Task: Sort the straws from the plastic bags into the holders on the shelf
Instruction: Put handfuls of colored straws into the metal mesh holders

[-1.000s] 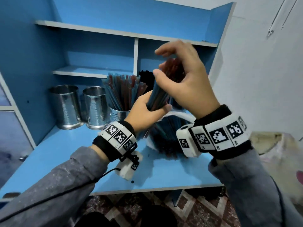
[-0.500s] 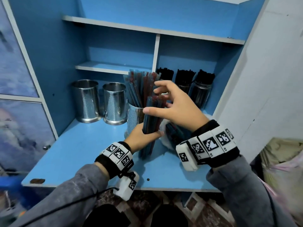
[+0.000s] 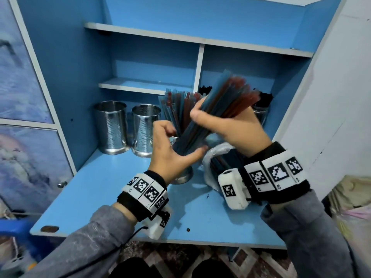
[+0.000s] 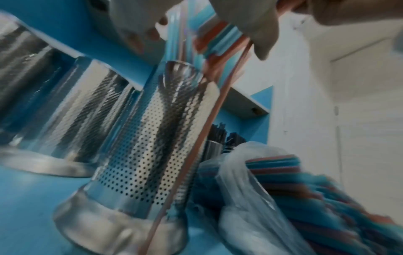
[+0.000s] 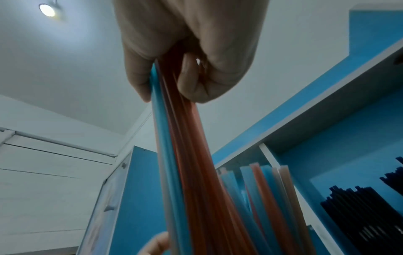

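Note:
My right hand [image 3: 208, 117] grips a bundle of blue and red straws [image 3: 230, 97] near its middle, tilted with the top end up and to the right. The right wrist view shows the fingers [image 5: 196, 82] curled round the bundle [image 5: 185, 155]. Its lower end points down at a perforated steel holder [image 3: 181, 175] that holds several blue and red straws [image 3: 176, 105]. My left hand [image 3: 184, 139] is cupped loosely round that lower end, thumb straight against it. One red straw [image 4: 196, 146] runs down outside the holder [image 4: 141, 146]. A plastic bag [image 3: 210, 163] of straws lies to the right.
Two empty steel holders [image 3: 111, 125] [image 3: 145, 129] stand at the left on the blue shelf board [image 3: 90, 193]. Holders of black straws [image 3: 263, 101] stand at the back right, beyond a white divider [image 3: 198, 67]. A white wall closes the right side.
My right hand has taken hold of the bundle, raised it and tilted it to the right. My left hand has let go of it and opened round the lower end.

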Demonstrator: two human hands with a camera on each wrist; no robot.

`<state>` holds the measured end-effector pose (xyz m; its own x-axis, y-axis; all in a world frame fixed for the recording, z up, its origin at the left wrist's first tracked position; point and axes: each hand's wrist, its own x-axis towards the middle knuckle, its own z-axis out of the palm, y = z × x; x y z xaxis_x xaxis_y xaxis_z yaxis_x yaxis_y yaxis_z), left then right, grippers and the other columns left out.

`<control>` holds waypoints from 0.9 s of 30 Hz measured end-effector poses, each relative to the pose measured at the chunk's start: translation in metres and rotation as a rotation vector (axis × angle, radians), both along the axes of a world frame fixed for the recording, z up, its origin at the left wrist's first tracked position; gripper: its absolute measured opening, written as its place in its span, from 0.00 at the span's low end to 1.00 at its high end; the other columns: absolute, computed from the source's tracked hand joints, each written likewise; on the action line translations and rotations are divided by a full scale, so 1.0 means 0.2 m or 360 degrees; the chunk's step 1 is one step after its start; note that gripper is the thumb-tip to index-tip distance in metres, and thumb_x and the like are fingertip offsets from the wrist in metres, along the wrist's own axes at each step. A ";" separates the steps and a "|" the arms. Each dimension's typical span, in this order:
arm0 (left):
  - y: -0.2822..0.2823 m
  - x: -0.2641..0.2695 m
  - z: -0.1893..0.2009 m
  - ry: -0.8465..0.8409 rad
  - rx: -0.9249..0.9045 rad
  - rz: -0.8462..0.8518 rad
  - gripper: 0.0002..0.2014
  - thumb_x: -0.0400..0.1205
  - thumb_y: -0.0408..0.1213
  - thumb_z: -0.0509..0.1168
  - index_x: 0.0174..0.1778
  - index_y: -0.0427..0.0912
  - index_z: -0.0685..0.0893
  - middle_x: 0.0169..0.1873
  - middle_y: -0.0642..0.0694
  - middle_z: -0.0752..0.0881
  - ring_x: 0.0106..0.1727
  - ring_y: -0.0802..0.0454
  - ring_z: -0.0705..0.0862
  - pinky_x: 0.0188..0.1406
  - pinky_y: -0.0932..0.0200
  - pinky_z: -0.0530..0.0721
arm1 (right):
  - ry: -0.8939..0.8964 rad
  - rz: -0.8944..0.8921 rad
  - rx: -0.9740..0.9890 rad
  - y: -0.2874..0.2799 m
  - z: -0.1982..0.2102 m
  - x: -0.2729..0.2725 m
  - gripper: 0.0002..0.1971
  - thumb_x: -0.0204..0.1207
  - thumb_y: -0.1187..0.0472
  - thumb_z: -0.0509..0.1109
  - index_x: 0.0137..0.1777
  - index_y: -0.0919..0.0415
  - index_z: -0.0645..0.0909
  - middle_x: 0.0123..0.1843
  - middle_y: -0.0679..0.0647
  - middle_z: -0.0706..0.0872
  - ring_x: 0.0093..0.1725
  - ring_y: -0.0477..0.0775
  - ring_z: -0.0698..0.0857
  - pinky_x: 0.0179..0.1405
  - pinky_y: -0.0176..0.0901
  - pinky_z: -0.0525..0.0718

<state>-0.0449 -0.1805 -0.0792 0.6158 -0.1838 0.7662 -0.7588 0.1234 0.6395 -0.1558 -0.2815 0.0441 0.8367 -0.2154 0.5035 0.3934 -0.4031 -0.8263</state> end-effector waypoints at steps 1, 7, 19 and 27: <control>-0.01 0.03 -0.01 -0.0008 0.0004 0.0209 0.37 0.60 0.60 0.79 0.50 0.55 0.59 0.50 0.51 0.67 0.50 0.52 0.71 0.54 0.67 0.73 | -0.0091 -0.0066 0.0057 -0.01 0.04 0.01 0.06 0.72 0.67 0.79 0.47 0.67 0.87 0.42 0.50 0.91 0.43 0.46 0.90 0.44 0.33 0.84; -0.05 0.26 0.00 0.0515 0.0316 -0.0084 0.67 0.51 0.69 0.81 0.80 0.60 0.46 0.79 0.46 0.62 0.80 0.55 0.64 0.83 0.52 0.61 | -0.0184 -0.0324 0.0116 -0.04 0.16 0.12 0.08 0.72 0.59 0.80 0.46 0.59 0.87 0.42 0.49 0.91 0.44 0.46 0.90 0.42 0.38 0.85; -0.08 0.42 -0.04 0.0341 0.0548 -0.0162 0.43 0.57 0.68 0.81 0.65 0.54 0.78 0.61 0.55 0.84 0.65 0.57 0.82 0.65 0.45 0.83 | -0.0308 -0.0544 0.0200 -0.17 0.24 0.29 0.18 0.67 0.51 0.82 0.51 0.62 0.86 0.38 0.45 0.88 0.37 0.45 0.88 0.33 0.35 0.80; -0.08 0.43 -0.06 0.0336 0.0627 -0.0065 0.44 0.57 0.68 0.80 0.66 0.54 0.77 0.61 0.56 0.82 0.68 0.53 0.78 0.68 0.44 0.80 | -0.0346 -0.0553 0.0226 -0.23 0.26 0.40 0.09 0.69 0.57 0.80 0.35 0.54 0.81 0.31 0.44 0.85 0.37 0.49 0.88 0.41 0.48 0.89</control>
